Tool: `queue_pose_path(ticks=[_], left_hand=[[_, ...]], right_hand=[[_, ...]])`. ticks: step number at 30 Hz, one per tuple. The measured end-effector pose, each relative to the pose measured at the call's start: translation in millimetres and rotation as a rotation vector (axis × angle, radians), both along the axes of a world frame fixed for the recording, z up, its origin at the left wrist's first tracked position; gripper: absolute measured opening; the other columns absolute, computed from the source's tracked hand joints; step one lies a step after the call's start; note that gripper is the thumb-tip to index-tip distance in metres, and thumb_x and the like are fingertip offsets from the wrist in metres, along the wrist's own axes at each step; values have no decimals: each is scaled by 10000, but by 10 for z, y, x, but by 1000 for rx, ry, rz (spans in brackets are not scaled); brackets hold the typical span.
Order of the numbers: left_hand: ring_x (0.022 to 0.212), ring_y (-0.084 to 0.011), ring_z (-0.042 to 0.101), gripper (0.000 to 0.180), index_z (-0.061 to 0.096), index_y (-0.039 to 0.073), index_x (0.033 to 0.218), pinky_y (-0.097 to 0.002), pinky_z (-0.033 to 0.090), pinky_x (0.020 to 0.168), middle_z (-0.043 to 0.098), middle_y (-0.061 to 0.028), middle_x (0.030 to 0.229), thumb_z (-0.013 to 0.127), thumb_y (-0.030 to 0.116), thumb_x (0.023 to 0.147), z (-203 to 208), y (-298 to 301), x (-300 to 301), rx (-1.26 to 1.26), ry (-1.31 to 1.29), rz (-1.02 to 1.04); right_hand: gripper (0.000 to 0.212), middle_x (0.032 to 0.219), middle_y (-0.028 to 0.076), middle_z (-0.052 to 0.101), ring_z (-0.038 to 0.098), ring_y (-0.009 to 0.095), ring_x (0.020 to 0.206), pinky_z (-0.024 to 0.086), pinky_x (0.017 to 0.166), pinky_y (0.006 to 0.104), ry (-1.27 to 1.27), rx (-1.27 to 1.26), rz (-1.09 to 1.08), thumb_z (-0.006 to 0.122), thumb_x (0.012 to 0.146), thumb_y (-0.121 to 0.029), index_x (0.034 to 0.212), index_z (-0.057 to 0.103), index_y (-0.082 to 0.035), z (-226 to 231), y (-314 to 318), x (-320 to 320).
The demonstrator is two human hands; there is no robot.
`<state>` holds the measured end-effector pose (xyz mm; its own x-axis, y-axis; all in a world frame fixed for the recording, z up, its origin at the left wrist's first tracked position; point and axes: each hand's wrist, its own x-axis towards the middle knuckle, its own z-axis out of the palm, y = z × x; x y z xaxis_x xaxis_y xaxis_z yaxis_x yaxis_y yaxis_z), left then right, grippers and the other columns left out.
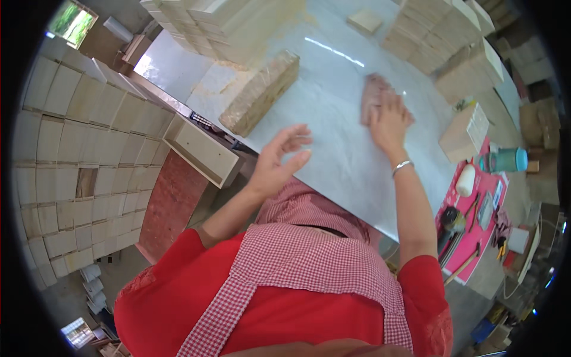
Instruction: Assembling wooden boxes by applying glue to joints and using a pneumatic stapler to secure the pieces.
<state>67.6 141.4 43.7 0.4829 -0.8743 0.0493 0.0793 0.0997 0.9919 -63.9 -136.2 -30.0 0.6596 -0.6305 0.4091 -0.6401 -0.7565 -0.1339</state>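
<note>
My right hand (389,122) is closed over a pinkish-brown cloth (373,89) and presses it down on the pale, glossy tabletop (339,160). The cloth is bunched, and its middle is hidden under the palm. A silvery bangle (402,166) circles that wrist. Over the table's near edge hovers my left hand (282,156), holding nothing, its thumb and loosely bent fingers apart. Beyond it, a long brown block (260,93), seemingly wrapped in clear film or tape, lies slantwise on the left part of the table.
Stacks of pale wooden pieces stand at the back left (220,27) and back right (434,35). To the left rises a tall wall of similar pieces (89,137), beside an open drawer (202,149). On the right, a pink board (470,238) carries tools, near a teal jar (505,160).
</note>
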Motion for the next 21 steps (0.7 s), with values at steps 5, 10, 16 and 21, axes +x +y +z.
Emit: queue_pose_path(ticks=[5, 10, 16, 21], left_hand=[[1276, -208, 467, 471, 419, -12, 1386, -369, 343, 1075, 499, -110, 1372, 519, 217, 986, -112, -456, 51, 109, 357, 68], [1292, -192, 445, 440, 449, 25, 1362, -360, 330, 1090, 496, -102, 1380, 446, 297, 1016, -212, -820, 99, 56, 576, -95], [1274, -202, 457, 422, 519, 9, 1259, -339, 320, 1096, 550, -101, 1272, 449, 340, 1007, 227, -1015, -377, 43, 1133, -382], [1266, -245, 478, 489, 471, 0, 1315, -387, 342, 1091, 527, -125, 1318, 510, 354, 980, 503, -1043, -824, 15, 1170, -696]], right_hand=[[497, 1310, 178, 536, 443, 375, 1263, 290, 1053, 530, -57, 31, 156, 596, 844, -249, 1296, 532, -54, 83, 185, 134], [265, 1076, 116, 613, 546, 320, 1001, 408, 881, 451, -496, 450, 336, 659, 792, -89, 1056, 643, -87, 223, 1113, 89], [267, 1016, 106, 622, 560, 316, 960, 455, 838, 425, -659, 272, 107, 658, 821, -148, 1078, 648, -78, 666, 1064, -195], [153, 848, 79, 677, 646, 216, 736, 527, 708, 353, -968, 564, -46, 560, 899, -114, 993, 665, -52, 813, 597, -983]])
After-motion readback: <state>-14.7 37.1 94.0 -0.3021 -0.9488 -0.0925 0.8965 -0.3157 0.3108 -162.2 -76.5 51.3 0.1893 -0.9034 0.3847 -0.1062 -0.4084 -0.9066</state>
